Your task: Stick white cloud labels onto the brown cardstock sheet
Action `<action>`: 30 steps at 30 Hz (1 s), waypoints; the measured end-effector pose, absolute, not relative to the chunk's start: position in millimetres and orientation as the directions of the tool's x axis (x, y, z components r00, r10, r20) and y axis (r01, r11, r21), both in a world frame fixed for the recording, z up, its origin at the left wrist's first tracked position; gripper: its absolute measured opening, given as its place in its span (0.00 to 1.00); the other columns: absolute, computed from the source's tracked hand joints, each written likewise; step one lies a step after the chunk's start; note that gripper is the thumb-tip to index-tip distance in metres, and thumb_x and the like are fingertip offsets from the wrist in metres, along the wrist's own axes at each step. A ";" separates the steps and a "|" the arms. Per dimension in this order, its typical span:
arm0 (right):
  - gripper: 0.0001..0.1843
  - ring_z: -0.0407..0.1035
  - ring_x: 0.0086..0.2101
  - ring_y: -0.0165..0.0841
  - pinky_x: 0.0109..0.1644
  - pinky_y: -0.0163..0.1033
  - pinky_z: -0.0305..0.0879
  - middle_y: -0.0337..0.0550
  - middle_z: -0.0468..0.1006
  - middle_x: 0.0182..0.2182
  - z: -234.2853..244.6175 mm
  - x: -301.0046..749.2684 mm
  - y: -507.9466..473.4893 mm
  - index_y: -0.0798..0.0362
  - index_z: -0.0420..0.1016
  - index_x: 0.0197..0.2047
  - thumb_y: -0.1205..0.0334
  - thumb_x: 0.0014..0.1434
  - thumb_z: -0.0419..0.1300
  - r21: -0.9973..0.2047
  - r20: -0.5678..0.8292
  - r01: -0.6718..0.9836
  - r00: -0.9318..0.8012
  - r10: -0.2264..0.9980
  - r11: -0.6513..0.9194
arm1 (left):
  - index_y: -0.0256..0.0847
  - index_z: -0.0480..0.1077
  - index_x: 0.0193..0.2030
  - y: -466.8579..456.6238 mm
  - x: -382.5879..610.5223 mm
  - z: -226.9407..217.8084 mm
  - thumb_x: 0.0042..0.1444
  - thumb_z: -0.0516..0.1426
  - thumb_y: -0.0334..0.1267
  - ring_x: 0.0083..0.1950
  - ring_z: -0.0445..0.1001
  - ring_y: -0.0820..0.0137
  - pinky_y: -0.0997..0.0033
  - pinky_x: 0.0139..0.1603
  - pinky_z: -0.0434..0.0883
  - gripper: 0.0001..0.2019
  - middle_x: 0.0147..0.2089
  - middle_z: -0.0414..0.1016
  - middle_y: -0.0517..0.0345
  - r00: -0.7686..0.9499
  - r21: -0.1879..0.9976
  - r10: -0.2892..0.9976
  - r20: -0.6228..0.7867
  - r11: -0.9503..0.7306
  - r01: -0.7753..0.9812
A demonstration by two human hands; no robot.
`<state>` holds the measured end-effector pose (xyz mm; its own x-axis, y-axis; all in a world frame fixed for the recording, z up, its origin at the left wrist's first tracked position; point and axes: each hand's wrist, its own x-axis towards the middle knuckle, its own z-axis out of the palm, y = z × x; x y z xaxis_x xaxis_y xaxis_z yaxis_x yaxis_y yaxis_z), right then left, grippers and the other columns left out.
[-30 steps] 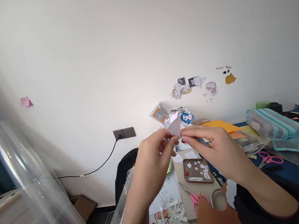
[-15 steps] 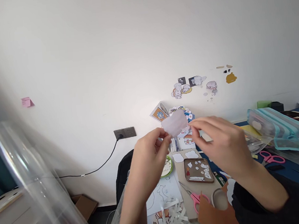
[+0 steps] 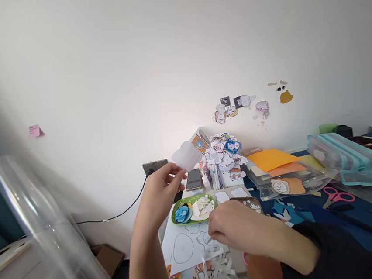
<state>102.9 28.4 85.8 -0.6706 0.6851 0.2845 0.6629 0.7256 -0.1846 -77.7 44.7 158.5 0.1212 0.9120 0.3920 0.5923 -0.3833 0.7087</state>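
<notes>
My left hand (image 3: 160, 196) pinches the lower edge of a white cloud-shaped paper cutout (image 3: 185, 157), raised in front of the wall. My right hand (image 3: 232, 225) hovers over the desk with its fingers curled together; what they hold, if anything, is hidden. Below it lies a white sheet with pencil outlines (image 3: 183, 247) and a pile of white paper strips (image 3: 223, 269). A green tray (image 3: 174, 219) with blue and white paper bits sits between my hands. The brown tray (image 3: 260, 211) of small cutouts is partly covered by my right hand.
Behind the trays stand a phone (image 3: 194, 179) and a cluster of character cutouts (image 3: 225, 160). To the right are orange paper (image 3: 270, 158), a plastic bag (image 3: 266, 191), pink scissors (image 3: 338, 195) and a clear teal-edged pencil case (image 3: 344, 157). A clear plastic roll (image 3: 46, 232) rises at left.
My left hand has moved left with the cloud cutout. My right hand has left the cutout's edge and dropped down and left, now over the brown tray and drawing sheet.
</notes>
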 end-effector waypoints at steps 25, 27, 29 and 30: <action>0.11 0.74 0.36 0.35 0.40 0.40 0.72 0.43 0.80 0.34 116.9 143.0 35.6 0.53 0.77 0.37 0.54 0.59 0.59 -0.771 0.618 0.163 -0.048 0.785 0.616 | 0.41 0.71 0.31 33.7 -55.2 149.4 0.59 0.53 0.43 0.28 0.71 0.69 0.72 0.28 0.63 0.11 0.25 0.72 0.59 0.457 0.653 0.834 0.308 -0.535 0.537; 0.12 0.74 0.31 0.34 0.35 0.37 0.71 0.41 0.79 0.28 117.1 144.5 36.2 0.54 0.76 0.31 0.54 0.57 0.61 -0.788 0.612 0.111 0.032 0.790 0.606 | 0.41 0.73 0.35 36.0 -52.3 148.0 0.58 0.54 0.44 0.33 0.74 0.67 0.70 0.33 0.67 0.11 0.30 0.76 0.56 0.478 0.703 0.821 0.312 -0.538 0.465; 0.11 0.75 0.31 0.34 0.34 0.37 0.72 0.41 0.80 0.28 118.4 146.9 35.4 0.54 0.76 0.32 0.54 0.56 0.63 -0.763 0.642 0.080 0.210 0.738 0.641 | 0.42 0.74 0.43 40.4 -50.1 147.4 0.57 0.56 0.45 0.45 0.75 0.63 0.67 0.44 0.69 0.12 0.42 0.78 0.51 0.471 0.785 0.818 0.330 -0.515 0.344; 0.09 0.75 0.32 0.34 0.35 0.38 0.73 0.41 0.80 0.29 119.3 148.2 34.1 0.53 0.76 0.33 0.56 0.56 0.63 -0.726 0.670 0.087 0.309 0.675 0.682 | 0.43 0.74 0.46 43.1 -48.4 146.9 0.58 0.56 0.46 0.51 0.73 0.61 0.65 0.49 0.69 0.14 0.48 0.77 0.49 0.455 0.831 0.819 0.349 -0.495 0.254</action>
<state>148.2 34.1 119.3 0.3089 0.6748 0.6702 0.0874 0.6816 -0.7265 -48.4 43.1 146.9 0.4551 0.8194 0.3486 0.2540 -0.4947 0.8311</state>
